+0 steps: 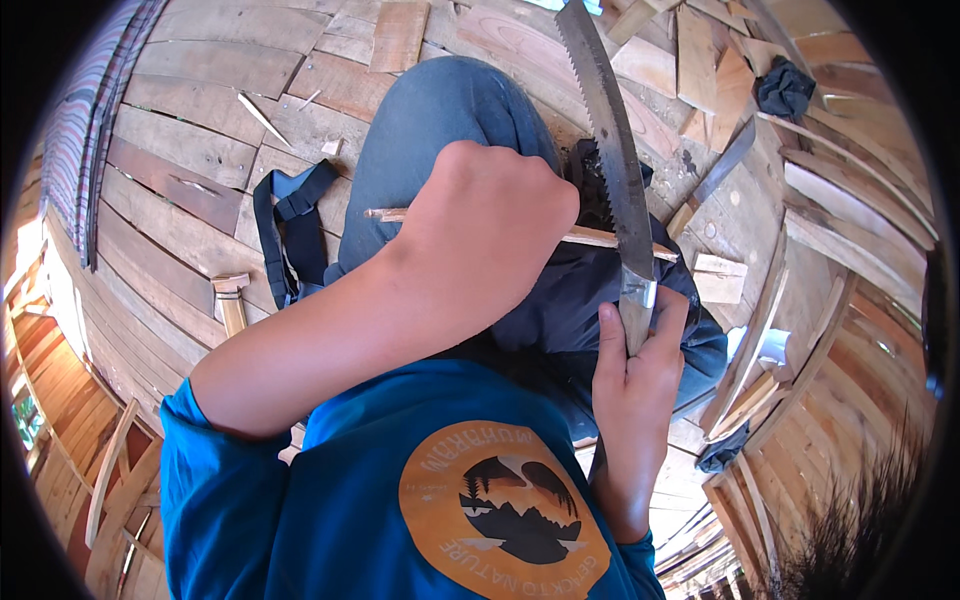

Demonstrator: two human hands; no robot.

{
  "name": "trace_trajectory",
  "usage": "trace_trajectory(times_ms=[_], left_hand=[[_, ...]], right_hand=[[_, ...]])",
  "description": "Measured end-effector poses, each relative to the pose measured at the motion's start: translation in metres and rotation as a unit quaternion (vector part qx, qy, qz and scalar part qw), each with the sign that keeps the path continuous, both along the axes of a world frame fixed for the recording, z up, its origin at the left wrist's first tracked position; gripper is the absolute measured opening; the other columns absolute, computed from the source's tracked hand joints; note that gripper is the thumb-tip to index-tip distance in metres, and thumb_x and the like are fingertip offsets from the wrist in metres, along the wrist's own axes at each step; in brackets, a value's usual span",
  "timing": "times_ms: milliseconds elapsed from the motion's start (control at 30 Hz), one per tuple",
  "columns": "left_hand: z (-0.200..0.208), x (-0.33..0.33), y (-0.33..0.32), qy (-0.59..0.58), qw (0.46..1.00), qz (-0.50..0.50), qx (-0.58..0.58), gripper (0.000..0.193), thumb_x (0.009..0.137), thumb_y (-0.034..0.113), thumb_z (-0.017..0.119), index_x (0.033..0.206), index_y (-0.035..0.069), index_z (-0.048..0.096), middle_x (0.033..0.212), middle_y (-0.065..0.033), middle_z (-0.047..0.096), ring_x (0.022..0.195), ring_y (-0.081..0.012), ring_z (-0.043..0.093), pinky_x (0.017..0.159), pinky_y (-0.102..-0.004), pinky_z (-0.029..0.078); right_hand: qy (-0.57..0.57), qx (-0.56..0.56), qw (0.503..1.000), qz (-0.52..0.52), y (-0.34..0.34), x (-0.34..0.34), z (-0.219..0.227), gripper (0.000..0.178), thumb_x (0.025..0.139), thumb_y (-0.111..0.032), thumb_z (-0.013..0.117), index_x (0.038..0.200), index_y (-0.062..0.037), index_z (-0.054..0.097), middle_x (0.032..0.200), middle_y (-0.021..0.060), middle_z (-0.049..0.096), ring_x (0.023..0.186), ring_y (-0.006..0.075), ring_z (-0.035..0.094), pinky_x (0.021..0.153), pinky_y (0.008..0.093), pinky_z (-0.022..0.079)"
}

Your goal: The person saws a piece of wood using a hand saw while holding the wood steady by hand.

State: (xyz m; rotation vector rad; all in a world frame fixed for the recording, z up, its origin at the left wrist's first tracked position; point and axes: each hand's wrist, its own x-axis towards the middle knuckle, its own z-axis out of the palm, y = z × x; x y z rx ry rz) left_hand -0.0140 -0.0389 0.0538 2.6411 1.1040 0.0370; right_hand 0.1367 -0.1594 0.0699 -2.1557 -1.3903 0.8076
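My right hand [645, 370] is wrapped round the wooden handle of a curved hand saw [612, 140]. The saw's blade points up and away, its teeth facing left. Over my bent knee, my left hand [490, 230] is closed in a fist round a thin wooden strip [595, 237]. One end of the strip sticks out to the left of my wrist, and the other runs right, past the saw. Near its right end the strip and the blade's base overlap in view; whether they touch I cannot tell. My left fingers are hidden behind the back of the hand.
A black strap with a buckle [297, 215] lies left of my knee. A long blade with a wooden handle [722, 165] rests on the plank floor [200, 135] at right. Board offcuts [700, 65] and a black cloth [784, 88] lie at far right. A striped cloth [90, 110] hangs at left.
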Motion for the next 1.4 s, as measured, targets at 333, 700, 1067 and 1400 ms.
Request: trace_trajectory(times_ms=[333, 700, 1067, 1400], left_hand=[[0.046, -0.013, 0.040, 0.076, 0.990, 0.062, 0.104, 0.006, 0.074, 0.013, 0.066, 0.072, 0.008, 0.066, 0.066, -0.0106, 0.064, 0.066, -0.0280, 0.068, 0.057, -0.0376, 0.051], [0.022, -0.011, 0.054, 0.127, 0.984, 0.120, 0.029, 0.022, 0.075, 0.026, 0.074, 0.076, 0.004, 0.069, 0.072, -0.0137, 0.067, 0.070, -0.0297, 0.069, 0.061, -0.0375, 0.054], [0.011, -0.014, 0.068, 0.086, 0.983, 0.157, -0.038, 0.030, 0.075, 0.028, 0.076, 0.080, 0.000, 0.069, 0.079, -0.0185, 0.067, 0.081, -0.0348, 0.069, 0.069, -0.0429, 0.055], [0.012, -0.016, 0.071, 0.073, 0.984, 0.153, -0.052, 0.031, 0.073, 0.027, 0.077, 0.081, -0.002, 0.069, 0.080, -0.0198, 0.067, 0.083, -0.0360, 0.068, 0.072, -0.0427, 0.055]], right_hand=[[0.208, 0.093, 0.974, -0.001, 0.060, -0.001, 0.000, 0.018, 0.097, -0.013, 0.058, 0.108, -0.0015, 0.050, 0.059, 0.0069, 0.056, 0.051, 0.0129, 0.056, 0.049, 0.0281, 0.043], [0.111, 0.204, 0.973, -0.007, 0.063, 0.028, 0.021, 0.024, 0.099, -0.012, 0.054, 0.118, 0.0026, 0.058, 0.065, 0.0019, 0.058, 0.051, 0.0052, 0.051, 0.047, 0.0205, 0.040], [0.070, 0.095, 0.993, 0.026, -0.013, 0.033, -0.002, 0.019, 0.099, -0.011, 0.052, 0.112, 0.0020, 0.058, 0.063, 0.0028, 0.057, 0.053, 0.0081, 0.055, 0.049, 0.0230, 0.042], [0.070, 0.056, 0.995, 0.033, -0.014, 0.031, -0.005, 0.025, 0.095, -0.007, 0.058, 0.118, 0.0020, 0.057, 0.068, 0.0177, 0.062, 0.061, 0.0275, 0.069, 0.053, 0.0321, 0.050]])
